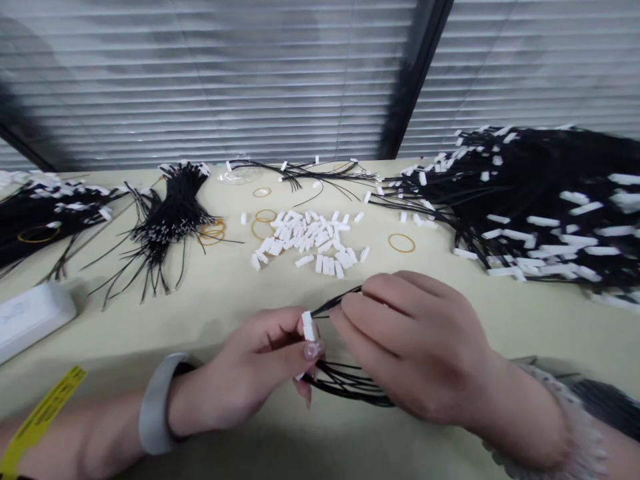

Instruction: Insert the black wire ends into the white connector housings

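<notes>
Black wires partly out of sight behind the right fingers

Behind the pale table hang grey slatted blinds.

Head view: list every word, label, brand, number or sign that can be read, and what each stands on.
No text can be read with certainty.
Yellow strip, lower left: dark print, too blurred to read.
White case, left edge: faint grey marking on top, too indistinct to read.
I see no other lettering.
</notes>
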A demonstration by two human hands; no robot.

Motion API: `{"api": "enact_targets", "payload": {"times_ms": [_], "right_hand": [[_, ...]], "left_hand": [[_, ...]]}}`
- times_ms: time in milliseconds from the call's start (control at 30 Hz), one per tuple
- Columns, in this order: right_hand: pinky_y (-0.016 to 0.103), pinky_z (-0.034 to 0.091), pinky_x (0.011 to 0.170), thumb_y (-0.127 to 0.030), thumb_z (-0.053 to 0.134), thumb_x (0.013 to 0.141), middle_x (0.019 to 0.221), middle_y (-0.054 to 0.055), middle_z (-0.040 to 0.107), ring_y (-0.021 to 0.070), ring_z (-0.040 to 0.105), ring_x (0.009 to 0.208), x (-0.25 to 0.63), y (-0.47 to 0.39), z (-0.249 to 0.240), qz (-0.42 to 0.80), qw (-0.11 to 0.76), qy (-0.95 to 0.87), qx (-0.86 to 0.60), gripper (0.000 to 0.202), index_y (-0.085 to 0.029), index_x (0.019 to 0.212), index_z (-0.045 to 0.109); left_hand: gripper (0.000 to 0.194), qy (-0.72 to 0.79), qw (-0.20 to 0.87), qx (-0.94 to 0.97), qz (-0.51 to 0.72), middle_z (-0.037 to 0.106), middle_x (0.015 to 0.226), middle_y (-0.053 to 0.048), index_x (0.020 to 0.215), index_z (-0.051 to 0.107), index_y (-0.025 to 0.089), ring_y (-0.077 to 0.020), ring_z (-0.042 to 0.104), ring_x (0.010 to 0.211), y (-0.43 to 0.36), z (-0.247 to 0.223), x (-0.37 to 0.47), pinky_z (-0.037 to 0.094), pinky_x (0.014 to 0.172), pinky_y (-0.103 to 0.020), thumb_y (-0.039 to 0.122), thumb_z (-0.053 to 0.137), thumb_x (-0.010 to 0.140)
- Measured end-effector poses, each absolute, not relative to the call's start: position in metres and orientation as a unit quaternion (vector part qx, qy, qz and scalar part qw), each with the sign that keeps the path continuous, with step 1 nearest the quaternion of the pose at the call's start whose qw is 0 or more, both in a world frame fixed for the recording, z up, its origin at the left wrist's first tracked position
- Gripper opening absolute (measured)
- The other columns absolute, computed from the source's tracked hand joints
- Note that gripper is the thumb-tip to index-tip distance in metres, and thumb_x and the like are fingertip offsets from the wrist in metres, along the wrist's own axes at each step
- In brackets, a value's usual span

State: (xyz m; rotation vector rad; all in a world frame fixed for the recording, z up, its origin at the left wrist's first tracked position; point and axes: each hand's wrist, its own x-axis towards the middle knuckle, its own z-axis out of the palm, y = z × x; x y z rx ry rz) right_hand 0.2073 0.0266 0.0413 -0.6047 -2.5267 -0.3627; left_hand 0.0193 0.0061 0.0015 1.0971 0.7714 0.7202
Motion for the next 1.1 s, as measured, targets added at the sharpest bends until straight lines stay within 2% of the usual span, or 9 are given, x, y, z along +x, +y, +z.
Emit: {"api": "enact_targets", "payload": {"times_ms": [133, 300, 467, 533, 600, 667, 867, 1100], "right_hand": [[0.032, 0.021, 0.052, -0.013, 0.037, 0.083, 0.060, 0.001, 0.049, 0.0163, 0.034, 0.060, 0.200, 0.025, 0.038, -0.178, 0.251, -0.931, -0.199, 0.029, -0.018, 0.060, 0.053], [0.031, 0.025, 0.053, -0.015, 0.040, 0.084, 0.061, 0.001, 0.048, 0.0159, 0.037, 0.061, 0.198, 0.029, 0.036, -0.185, 0.241, -0.928, -0.215, 0.026, -0.018, 0.064, 0.055], [0.030, 0.031, 0.059, -0.014, 0.050, 0.079, 0.068, 0.003, 0.051, 0.0148, 0.042, 0.066, 0.207, 0.026, 0.046, -0.096, 0.346, -0.886, -0.293, 0.016, -0.015, 0.065, 0.058], [0.029, 0.029, 0.057, -0.018, 0.051, 0.080, 0.062, 0.001, 0.048, 0.0129, 0.039, 0.061, 0.211, 0.023, 0.047, -0.045, 0.313, -0.903, -0.292, 0.019, -0.016, 0.061, 0.055], [0.029, 0.026, 0.055, -0.024, 0.050, 0.081, 0.057, -0.001, 0.045, 0.0121, 0.035, 0.055, 0.213, 0.021, 0.044, -0.012, 0.231, -0.931, -0.283, 0.025, -0.018, 0.058, 0.051], [0.029, 0.024, 0.054, -0.022, 0.049, 0.081, 0.056, -0.003, 0.046, 0.0123, 0.034, 0.054, 0.213, 0.021, 0.039, -0.007, 0.168, -0.945, -0.279, 0.023, -0.019, 0.058, 0.049], [0.028, 0.019, 0.053, -0.001, 0.047, 0.068, 0.053, -0.002, 0.045, 0.0142, 0.034, 0.050, 0.215, 0.026, 0.041, -0.130, 0.131, -0.937, -0.298, 0.021, -0.019, 0.058, 0.043], [0.027, 0.015, 0.047, -0.002, 0.047, 0.061, 0.045, -0.001, 0.039, 0.0146, 0.034, 0.042, 0.226, 0.031, 0.052, -0.295, 0.111, -0.870, -0.379, 0.020, -0.020, 0.053, 0.041]], "left_hand": [[0.022, 0.367, 0.715, 0.505, 0.314, 0.049, 0.061, 0.001, 0.069, 0.052, 0.012, -0.0074, 0.047, 0.054, 0.006, 0.003, 0.019, 0.047, 0.049, -0.019, 0.031, 0.060, 0.077], [0.021, 0.358, 0.711, 0.510, 0.326, 0.049, 0.059, 0.003, 0.067, 0.052, 0.012, -0.0057, 0.046, 0.051, 0.007, 0.002, 0.020, 0.046, 0.048, -0.017, 0.029, 0.059, 0.079], [0.019, 0.368, 0.701, 0.476, 0.384, 0.052, 0.063, 0.002, 0.069, 0.050, 0.015, -0.0080, 0.051, 0.055, 0.008, -0.003, 0.021, 0.050, 0.051, -0.021, 0.029, 0.057, 0.080], [0.020, 0.371, 0.695, 0.471, 0.396, 0.052, 0.062, 0.003, 0.070, 0.050, 0.015, -0.0083, 0.053, 0.055, 0.008, -0.005, 0.022, 0.049, 0.052, -0.021, 0.030, 0.057, 0.081], [0.020, 0.376, 0.687, 0.475, 0.403, 0.051, 0.061, 0.003, 0.069, 0.051, 0.015, -0.0085, 0.054, 0.055, 0.009, -0.006, 0.022, 0.048, 0.052, -0.021, 0.030, 0.057, 0.081], [0.021, 0.381, 0.677, 0.476, 0.412, 0.051, 0.061, 0.003, 0.069, 0.051, 0.015, -0.0083, 0.054, 0.054, 0.010, -0.006, 0.021, 0.048, 0.052, -0.021, 0.030, 0.056, 0.081], [0.017, 0.404, 0.664, 0.433, 0.456, 0.052, 0.061, 0.004, 0.070, 0.052, 0.015, -0.0082, 0.055, 0.054, 0.011, -0.007, 0.023, 0.048, 0.055, -0.022, 0.027, 0.057, 0.081], [0.013, 0.413, 0.688, 0.344, 0.487, 0.055, 0.060, 0.003, 0.069, 0.054, 0.014, -0.0089, 0.054, 0.055, 0.015, -0.003, 0.026, 0.049, 0.054, -0.023, 0.022, 0.062, 0.076]]}}
